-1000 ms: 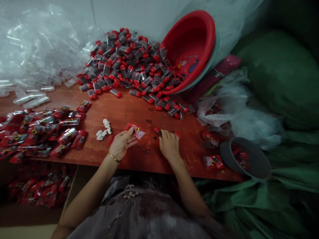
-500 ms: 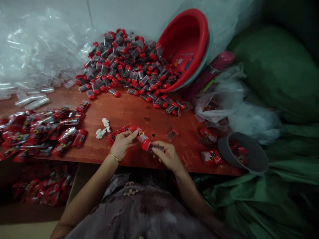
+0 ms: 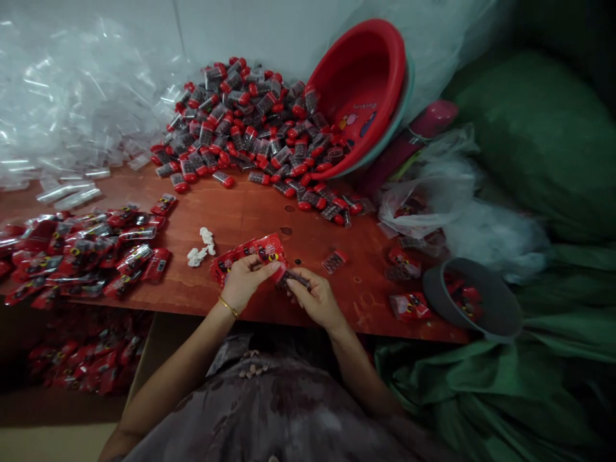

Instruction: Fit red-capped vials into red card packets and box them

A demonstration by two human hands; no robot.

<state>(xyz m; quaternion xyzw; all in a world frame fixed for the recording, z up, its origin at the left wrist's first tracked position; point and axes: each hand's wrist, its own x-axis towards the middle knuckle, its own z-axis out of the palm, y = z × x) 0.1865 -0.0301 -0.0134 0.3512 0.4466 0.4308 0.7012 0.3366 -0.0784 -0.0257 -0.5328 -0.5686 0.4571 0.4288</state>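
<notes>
My left hand point(image 3: 246, 282), with a gold bangle at the wrist, pinches a red printed label at the capped end of a small clear bottle. My right hand point(image 3: 317, 300) grips that bottle point(image 3: 297, 278), which has a red cap and dark contents. Its cap is mostly hidden behind my left thumb. Under and beyond my left hand lies a strip of red printed labels point(image 3: 264, 245) on the table point(image 3: 216, 208). Right of the strip, another small bottle point(image 3: 333, 260) lies on its side.
A large heap of red-capped bottles point(image 3: 240, 122) spills from a tilted red basin point(image 3: 392, 83). Labelled bottles point(image 3: 81, 253) pile up at left, below clear plastic sleeves point(image 3: 72, 115). A white crumpled scrap point(image 3: 206, 239) lies near my left hand. A grey bowl point(image 3: 436, 292) stands at the right edge.
My left thumb and fingers have moved right and down onto the bottle's capped end, covering most of the cap. The label strip shows more fully. The view has shifted slightly.
</notes>
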